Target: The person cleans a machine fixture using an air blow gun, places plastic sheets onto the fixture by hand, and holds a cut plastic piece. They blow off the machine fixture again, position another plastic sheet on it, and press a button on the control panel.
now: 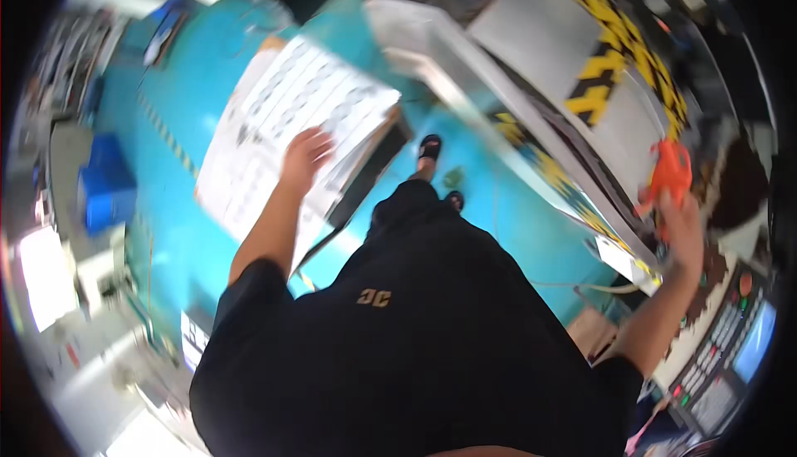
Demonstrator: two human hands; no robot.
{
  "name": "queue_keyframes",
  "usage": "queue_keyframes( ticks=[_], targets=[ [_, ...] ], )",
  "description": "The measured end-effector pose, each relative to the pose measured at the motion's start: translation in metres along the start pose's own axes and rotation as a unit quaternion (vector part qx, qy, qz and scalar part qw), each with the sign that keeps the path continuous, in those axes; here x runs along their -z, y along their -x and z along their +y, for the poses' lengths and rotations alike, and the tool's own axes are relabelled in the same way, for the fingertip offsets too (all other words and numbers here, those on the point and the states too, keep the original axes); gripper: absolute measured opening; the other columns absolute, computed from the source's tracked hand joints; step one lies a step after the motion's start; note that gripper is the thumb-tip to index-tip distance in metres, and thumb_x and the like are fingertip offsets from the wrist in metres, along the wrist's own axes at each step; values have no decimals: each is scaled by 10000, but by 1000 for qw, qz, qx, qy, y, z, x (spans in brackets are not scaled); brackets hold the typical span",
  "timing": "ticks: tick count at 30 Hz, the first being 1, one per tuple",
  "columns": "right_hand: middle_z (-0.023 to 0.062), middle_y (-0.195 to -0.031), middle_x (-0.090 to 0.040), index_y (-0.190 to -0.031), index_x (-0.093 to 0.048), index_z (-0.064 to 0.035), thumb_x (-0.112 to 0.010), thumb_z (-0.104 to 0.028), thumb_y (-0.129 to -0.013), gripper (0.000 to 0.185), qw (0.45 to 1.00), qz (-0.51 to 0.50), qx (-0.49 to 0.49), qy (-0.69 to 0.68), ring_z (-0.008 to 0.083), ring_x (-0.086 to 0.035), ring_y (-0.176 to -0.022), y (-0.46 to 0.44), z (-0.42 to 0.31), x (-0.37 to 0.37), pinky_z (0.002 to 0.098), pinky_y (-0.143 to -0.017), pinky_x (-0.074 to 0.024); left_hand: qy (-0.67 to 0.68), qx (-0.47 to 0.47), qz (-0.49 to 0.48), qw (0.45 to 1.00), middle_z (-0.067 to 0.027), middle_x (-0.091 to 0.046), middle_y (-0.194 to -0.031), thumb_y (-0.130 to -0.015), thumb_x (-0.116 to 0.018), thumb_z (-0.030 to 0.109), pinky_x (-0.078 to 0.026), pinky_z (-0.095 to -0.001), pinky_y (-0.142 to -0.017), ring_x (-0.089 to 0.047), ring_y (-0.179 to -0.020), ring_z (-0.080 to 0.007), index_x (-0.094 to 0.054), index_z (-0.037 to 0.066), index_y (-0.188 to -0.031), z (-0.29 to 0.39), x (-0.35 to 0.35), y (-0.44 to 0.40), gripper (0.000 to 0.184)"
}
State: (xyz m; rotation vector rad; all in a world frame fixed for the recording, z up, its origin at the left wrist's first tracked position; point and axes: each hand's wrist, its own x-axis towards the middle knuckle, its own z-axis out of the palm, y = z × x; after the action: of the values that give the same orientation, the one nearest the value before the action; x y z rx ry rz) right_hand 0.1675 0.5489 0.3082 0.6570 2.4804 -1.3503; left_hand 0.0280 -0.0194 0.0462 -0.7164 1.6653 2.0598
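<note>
My left hand (307,156) is over the white sheet (270,117) on the cart or stand to the left, its fingers stretched out and holding nothing that I can see. Rows of small grey shapes (307,83) run across the sheet; blur hides whether they are parts or print. Out to the right, my right hand (682,223) is closed around an orange tool (671,171) that looks like an air gun. It is raised beside the grey machine's edge, near the yellow-and-black tape (598,83). Its lower end is hidden by my fingers.
A machine control panel (718,357) with keys and a screen stands at the lower right. The machine's long metal tray edge (465,67) runs diagonally in front of me. A blue bin (106,183) is at the left. The floor (490,241) is turquoise.
</note>
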Motion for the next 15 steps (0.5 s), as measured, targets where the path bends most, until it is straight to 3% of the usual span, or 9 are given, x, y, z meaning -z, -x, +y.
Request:
queue_keyframes(
  ticks=[1,5,6,8,9,10,13,14,15],
  targets=[
    [11,-746,-635,-939,-641,-22,-588,-385,-888,370,989,-136,6,49,108,-566,-635,11,-19,-6,278,-561,-434,35,18,-34,999,-113,-616,-1090,-860,-550,141,-495,-345,-847,-602,-994,-233,-469,39,-1251,4,-20,6,411],
    [56,-766,-646,-1026,-626,-10,-670,-305,-817,364,903,-197,123,362,173,-580,-676,23,-40,-130,348,-656,-477,151,36,-74,985,-100,-616,-1077,-834,-536,94,-469,-318,-841,-586,-988,-218,-475,42,-1243,-8,-50,-5,416],
    [39,-776,-631,-1053,-618,-30,-660,-291,-831,345,925,-205,156,280,142,-559,-657,26,-26,-130,331,-617,-472,174,34,-79,981,-97,-618,-1069,-828,-530,80,-462,-315,-838,-582,-985,-214,-479,43,-1238,-6,-49,-12,415],
    [41,-761,-623,-1006,-634,-30,-648,-348,-852,354,990,-36,-11,133,101,-584,-654,24,31,-88,250,-529,-436,83,-19,-30,996,-115,-601,-1063,-823,-538,105,-472,-335,-787,-589,-932,-222,-474,39,-1219,-2,-27,-12,406],
    [4,-788,-596,-1047,-623,-57,-605,-374,-892,354,998,49,-5,35,77,-563,-634,24,66,-64,216,-491,-404,34,-39,-6,999,-124,-593,-1060,-821,-542,118,-477,-345,-762,-592,-906,-227,-472,36,-1210,-2,-8,-9,403],
    [-4,-843,-593,-1102,-601,-58,-564,-373,-926,363,983,172,-55,18,67,-560,-652,29,90,-48,196,-503,-404,-70,-71,63,993,-132,-590,-1033,-810,-580,161,-480,-351,-741,-588,-887,-211,-474,27,-1187,-11,24,-15,414],
    [8,-844,-607,-1133,-585,-80,-581,-415,-905,405,932,352,-83,2,97,-529,-603,52,173,0,251,-522,-433,-292,-109,281,908,-154,-570,-956,-752,-696,285,-489,-359,-684,-570,-880,-175,-486,-6,-1091,-20,76,-5,494],
    [14,-863,-598,-1136,-579,-88,-571,-416,-907,400,911,401,-98,-8,106,-533,-622,61,198,2,259,-531,-444,-291,-67,313,902,-126,-568,-854,-764,-722,336,-498,-331,-618,-591,-775,-167,-507,-6,-989,-29,91,-11,462],
    [20,-882,-590,-1138,-572,-95,-561,-416,-909,395,891,437,-122,-25,116,-536,-642,71,223,-1,268,-540,-454,-255,-24,252,933,-116,-565,-823,-771,-721,356,-495,-321,-587,-590,-730,-166,-510,-2,-966,-29,96,-9,459]
  ],
)
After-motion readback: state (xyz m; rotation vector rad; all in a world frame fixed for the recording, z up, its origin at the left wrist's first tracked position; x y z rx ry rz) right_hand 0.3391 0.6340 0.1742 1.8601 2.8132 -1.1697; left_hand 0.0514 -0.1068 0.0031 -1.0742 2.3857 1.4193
